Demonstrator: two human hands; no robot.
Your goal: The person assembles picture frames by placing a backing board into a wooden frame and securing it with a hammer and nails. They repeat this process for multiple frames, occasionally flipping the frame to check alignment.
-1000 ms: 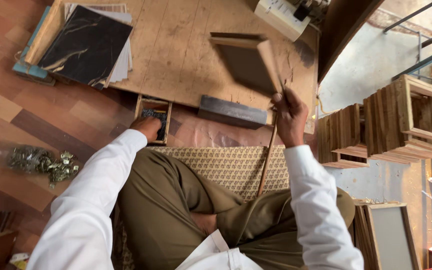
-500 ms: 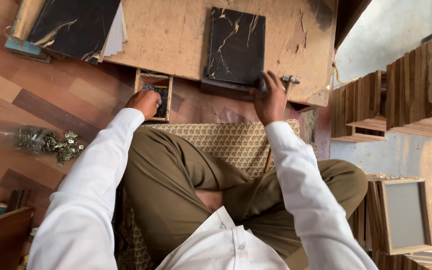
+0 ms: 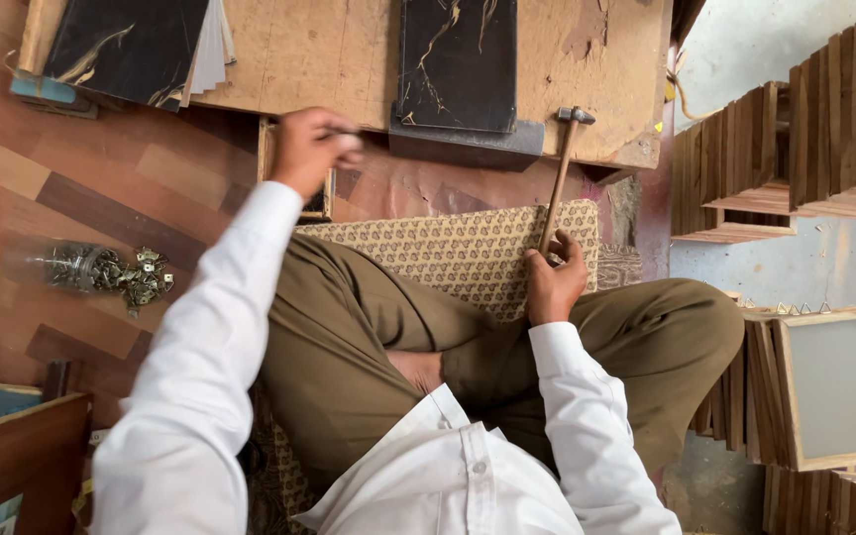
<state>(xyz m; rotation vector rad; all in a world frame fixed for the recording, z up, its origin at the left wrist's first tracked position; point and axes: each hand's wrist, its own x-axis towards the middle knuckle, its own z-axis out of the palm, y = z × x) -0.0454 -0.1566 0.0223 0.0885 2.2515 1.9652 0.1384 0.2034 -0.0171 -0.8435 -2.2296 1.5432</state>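
Observation:
My right hand (image 3: pixel 554 280) grips the wooden handle of a hammer (image 3: pixel 560 168), whose metal head rests near the edge of a low wooden workboard (image 3: pixel 329 54). A black marbled panel (image 3: pixel 458 61) lies flat on that board over a grey block (image 3: pixel 468 147). My left hand (image 3: pixel 311 147) is raised above a small wooden box (image 3: pixel 321 198) and pinches something small that I cannot make out. I sit cross-legged on a patterned cushion (image 3: pixel 458 253).
A stack of black marbled sheets (image 3: pixel 136 45) lies on the board's left end. A spilled pile of small metal hangers (image 3: pixel 111 269) is on the floor at left. Wooden frames (image 3: pixel 824 386) and stacked wooden boxes (image 3: pixel 795 149) stand at right. A wooden crate (image 3: pixel 17 456) sits at lower left.
The black panel was laid flat on the board. My right hand left it and took the hammer handle. My left hand lifted out of the small box with fingers pinched.

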